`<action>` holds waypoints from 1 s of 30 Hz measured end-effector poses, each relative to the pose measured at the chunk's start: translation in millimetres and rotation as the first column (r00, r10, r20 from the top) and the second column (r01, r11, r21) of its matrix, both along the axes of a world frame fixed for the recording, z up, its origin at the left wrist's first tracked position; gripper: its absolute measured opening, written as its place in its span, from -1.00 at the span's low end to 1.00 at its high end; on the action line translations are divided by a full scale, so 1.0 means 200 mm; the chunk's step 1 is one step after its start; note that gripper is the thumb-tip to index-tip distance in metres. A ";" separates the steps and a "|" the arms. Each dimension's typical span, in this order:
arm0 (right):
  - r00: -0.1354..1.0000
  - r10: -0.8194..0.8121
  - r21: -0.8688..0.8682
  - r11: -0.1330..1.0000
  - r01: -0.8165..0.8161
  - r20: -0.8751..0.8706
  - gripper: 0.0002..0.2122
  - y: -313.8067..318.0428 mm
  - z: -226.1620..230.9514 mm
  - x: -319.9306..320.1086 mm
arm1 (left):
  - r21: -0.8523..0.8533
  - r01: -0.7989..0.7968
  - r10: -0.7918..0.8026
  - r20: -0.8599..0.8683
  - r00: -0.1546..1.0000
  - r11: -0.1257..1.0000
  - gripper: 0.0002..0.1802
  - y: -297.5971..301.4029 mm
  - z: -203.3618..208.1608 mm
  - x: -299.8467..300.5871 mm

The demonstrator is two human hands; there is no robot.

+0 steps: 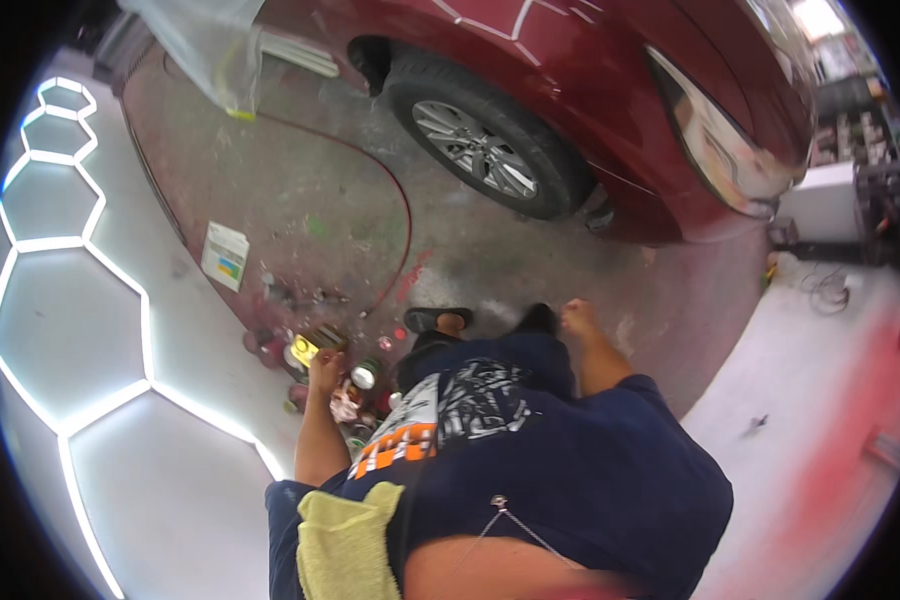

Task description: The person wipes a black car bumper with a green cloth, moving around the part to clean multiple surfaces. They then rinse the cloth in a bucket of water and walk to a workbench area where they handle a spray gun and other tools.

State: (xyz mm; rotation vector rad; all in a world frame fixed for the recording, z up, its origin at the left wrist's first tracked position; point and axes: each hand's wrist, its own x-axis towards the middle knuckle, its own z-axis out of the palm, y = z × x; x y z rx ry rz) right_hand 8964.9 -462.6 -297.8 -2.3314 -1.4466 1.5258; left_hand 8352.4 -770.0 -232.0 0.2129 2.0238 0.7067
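Note:
My left hand (pixel 325 371) hangs over the clutter by the wall, its fingers curled together. A yellow item (pixel 303 350) and a dark boxy thing (pixel 327 338) lie close beyond its fingers; what it holds, if anything, is too small to make out. Just to its right stands an open-topped can (pixel 366 375), with a crumpled pale cloth or paper (pixel 345 404) near it. Out to the right of my body, my right hand (pixel 576 317) is loosely closed, with nothing visible in it. A yellow-green towel (pixel 350 540) drapes over my left shoulder.
A dark red car (pixel 610 110) with its front wheel (pixel 485 150) stands ahead. A red hose (pixel 406 205) curves across the floor. A white-and-green sheet or packet (pixel 226 256) rests against the left wall, which carries hexagonal lights (pixel 150 385). Clear plastic sheeting (pixel 205 50) hangs far left.

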 end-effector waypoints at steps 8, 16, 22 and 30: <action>0.977 0.016 -0.047 0.999 -0.006 0.214 -0.79 -0.32 0.00 0.83 | 0.063 0.193 -0.186 -0.103 0.977 0.979 -0.79 0.97 0.20 0.34; 0.899 -0.420 0.158 0.903 0.400 0.123 -0.80 -0.46 0.37 1.73 | -0.099 0.873 -0.867 0.104 0.486 0.478 -0.70 1.67 0.25 1.84; 0.762 -0.644 0.386 0.722 0.574 0.071 -0.80 -0.34 0.64 2.17 | 0.228 0.971 -0.975 -0.223 -0.019 -0.071 -0.62 2.29 0.56 2.97; 0.657 -0.748 0.299 0.651 0.698 0.097 -0.80 -0.10 0.57 2.80 | 0.384 0.915 -0.991 -0.006 -0.135 -0.127 -0.66 2.95 0.77 4.44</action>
